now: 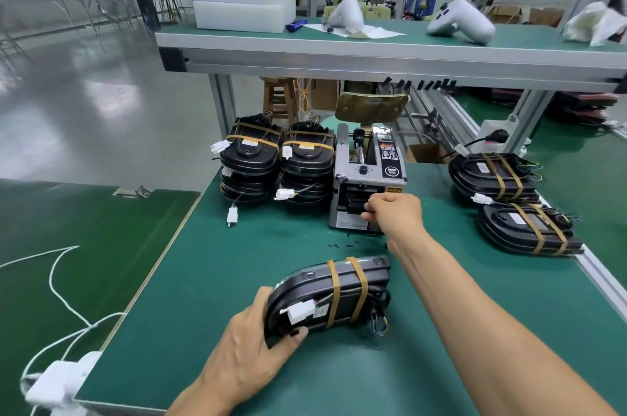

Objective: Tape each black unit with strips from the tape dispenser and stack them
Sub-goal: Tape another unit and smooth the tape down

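A person's two bare arms reach over a green tabletop (pixel 217 280), seen from a head-worn camera looking down. The landmark is a grey tape dispenser (pixel 368 178) standing upright toward the far middle of the tabletop.

The right hand (pixel 395 213) is at the dispenser's lower front opening, its fingers (pixel 368 212) curled together as if pinching something at the slot; the tape strip itself is too small to make out.

Nearer the person than the dispenser, a black unit (pixel 325 297) lies tilted on the tabletop. Two brown tape bands wrap across it, and a white connector (pixel 300 311) on thin wires rests against its side. The left hand (pixel 247 344) grips the unit's rounded end, thumb on top and fingers curled beneath the edge.

Just left of the dispenser stand two stacks of taped black units (pixel 276 161), side by side, with white connectors hanging from their wires. Well to the right of the dispenser lie two more taped units (pixel 509 198), one overlapping the other, near the tabletop's right edge.

A few small black scraps (pixel 346 242) lie on the tabletop just in front of the dispenser.

Behind and above the dispenser runs a raised shelf (pixel 373 52) with a green surface, carrying white plastic boxes (pixel 241 3) and white moulded parts (pixel 461 22). Far left of the dispenser, a white cord (pixel 54 276) trails across a second green surface.
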`<state>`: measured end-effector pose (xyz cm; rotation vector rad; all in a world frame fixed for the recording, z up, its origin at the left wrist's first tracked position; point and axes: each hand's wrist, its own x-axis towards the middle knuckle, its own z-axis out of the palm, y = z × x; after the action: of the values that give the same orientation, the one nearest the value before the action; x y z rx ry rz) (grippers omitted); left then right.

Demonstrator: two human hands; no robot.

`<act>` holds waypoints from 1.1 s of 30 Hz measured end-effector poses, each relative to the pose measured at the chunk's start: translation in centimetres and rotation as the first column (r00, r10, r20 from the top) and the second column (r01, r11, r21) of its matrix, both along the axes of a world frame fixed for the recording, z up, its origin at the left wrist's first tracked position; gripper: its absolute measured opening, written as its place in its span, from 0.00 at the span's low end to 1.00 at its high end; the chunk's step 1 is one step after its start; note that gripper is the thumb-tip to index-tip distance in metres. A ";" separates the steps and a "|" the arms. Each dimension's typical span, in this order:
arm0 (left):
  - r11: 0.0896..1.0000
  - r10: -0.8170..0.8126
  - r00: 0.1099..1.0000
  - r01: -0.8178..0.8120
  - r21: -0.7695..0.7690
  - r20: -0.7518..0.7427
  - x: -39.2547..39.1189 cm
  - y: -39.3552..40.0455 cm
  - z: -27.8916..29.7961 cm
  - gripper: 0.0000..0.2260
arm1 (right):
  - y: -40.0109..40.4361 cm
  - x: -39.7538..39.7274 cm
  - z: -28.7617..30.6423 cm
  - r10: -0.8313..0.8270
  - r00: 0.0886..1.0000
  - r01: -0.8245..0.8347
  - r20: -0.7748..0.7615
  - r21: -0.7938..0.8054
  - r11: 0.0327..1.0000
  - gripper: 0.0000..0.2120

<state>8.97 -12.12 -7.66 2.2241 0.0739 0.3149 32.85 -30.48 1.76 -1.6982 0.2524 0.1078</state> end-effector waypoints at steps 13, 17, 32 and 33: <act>1.000 -0.016 0.999 0.016 -0.004 0.033 -0.1 0.2 -0.1 0.23 | 2.0 1.6 0.0 -0.203 0.949 0.257 -0.242 0.216 0.942 0.10; 1.000 -0.013 0.999 0.013 -0.001 0.040 0.1 0.2 -0.3 0.23 | 2.1 1.9 0.0 -0.201 0.937 0.272 -0.285 0.240 0.932 0.10; 1.000 -0.002 1.000 0.002 0.002 0.025 0.1 0.1 -0.2 0.25 | -0.2 -1.9 2.1 0.139 0.942 -0.094 -0.305 0.157 0.983 0.06; 1.000 -0.002 1.000 0.002 0.001 0.023 0.1 0.1 -0.2 0.26 | -0.9 -2.9 2.5 0.154 0.959 -0.128 -0.239 0.119 0.985 0.07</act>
<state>9.04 -12.00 -7.83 2.2209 0.0585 0.3394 29.95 -31.41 4.26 -1.5990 0.3057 0.4347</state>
